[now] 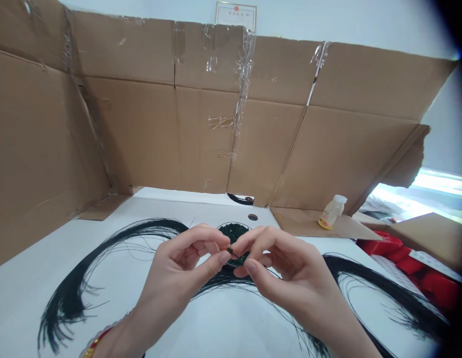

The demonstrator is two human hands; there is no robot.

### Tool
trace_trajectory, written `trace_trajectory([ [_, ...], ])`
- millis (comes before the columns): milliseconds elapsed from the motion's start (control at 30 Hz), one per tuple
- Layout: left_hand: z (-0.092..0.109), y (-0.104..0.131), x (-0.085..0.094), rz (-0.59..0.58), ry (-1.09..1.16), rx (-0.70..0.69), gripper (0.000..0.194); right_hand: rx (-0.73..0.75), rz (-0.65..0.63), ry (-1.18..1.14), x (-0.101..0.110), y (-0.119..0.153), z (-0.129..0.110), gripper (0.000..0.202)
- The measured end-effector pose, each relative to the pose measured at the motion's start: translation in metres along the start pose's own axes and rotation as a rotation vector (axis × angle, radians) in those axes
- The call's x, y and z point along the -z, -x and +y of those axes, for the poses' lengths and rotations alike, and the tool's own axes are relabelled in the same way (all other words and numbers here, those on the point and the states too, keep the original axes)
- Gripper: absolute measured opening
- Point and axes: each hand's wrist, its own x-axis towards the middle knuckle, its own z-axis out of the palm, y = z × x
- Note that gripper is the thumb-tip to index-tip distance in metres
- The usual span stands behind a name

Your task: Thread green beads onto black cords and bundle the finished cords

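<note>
My left hand [188,266] pinches a tiny dark piece [230,250] between thumb and index finger. My right hand [290,263] is closed close by, its fingertips around a thin black cord [235,256] that meets the dark piece. Whether the cord passes through the piece is too small to tell. Just behind the fingertips is a round dish holding many small dark green pieces [234,230], partly hidden by both hands. Beneath the hands, a bundle of black cords [227,279] crosses the white table.
More black cord bundles curve at the left [91,261] and right [380,278]. Cardboard walls [201,139] enclose the white table [115,293]. A small bottle [332,212] stands on a cardboard flap at right. Red items [380,243] lie in a box beyond. The tabletop has a round hole [253,217].
</note>
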Motion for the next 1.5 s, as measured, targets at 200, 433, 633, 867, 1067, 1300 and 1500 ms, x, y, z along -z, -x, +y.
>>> trace_trajectory([
  [200,-0.001,0.003,0.002,-0.019,0.022,0.022,0.008,0.002,0.027,0.005,-0.001,0.0,0.0,0.014],
  [433,0.0,0.001,-0.002,-0.014,0.075,0.012,0.008,-0.02,0.027,-0.004,-0.001,0.003,0.001,0.015],
  [633,-0.001,0.002,-0.001,-0.034,0.087,0.0,0.01,0.006,0.033,0.0,-0.002,0.003,0.002,0.018],
  [867,-0.001,0.001,0.003,-0.079,0.121,0.07,0.008,-0.015,-0.011,0.02,-0.001,-0.001,0.002,0.015],
  [1067,-0.005,0.002,0.008,-0.215,0.168,0.174,0.002,-0.031,-0.084,0.025,0.005,-0.005,0.002,0.018],
  [1300,-0.003,0.0,0.007,-0.086,-0.074,0.025,0.009,-0.052,-0.043,0.117,0.007,-0.008,0.007,0.014],
  [1500,-0.001,0.003,0.005,-0.028,-0.162,0.016,0.011,-0.093,-0.021,0.138,0.002,-0.007,0.008,0.011],
])
